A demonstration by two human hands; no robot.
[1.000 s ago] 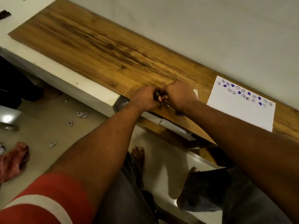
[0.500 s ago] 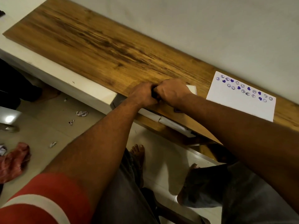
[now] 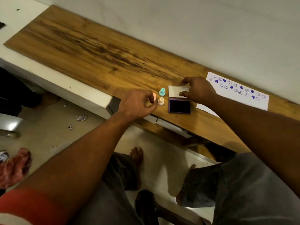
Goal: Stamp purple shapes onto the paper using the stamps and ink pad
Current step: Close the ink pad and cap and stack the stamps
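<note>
Head view showed 3 stamps point(image 3: 159, 96) just beyond the half-curled, empty left hand point(image 3: 138, 105); the open ink pad point(image 3: 179, 106) lay right of them, under the spread right hand point(image 3: 198, 90) touching its lid point(image 3: 177, 91).

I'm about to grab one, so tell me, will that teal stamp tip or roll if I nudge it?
The teal stamp stands upright on a narrow base, so a sideways nudge would probably topple it. Its round body suggests it could roll afterward. It looks like small, light plastic, likely easy to pinch.
</note>
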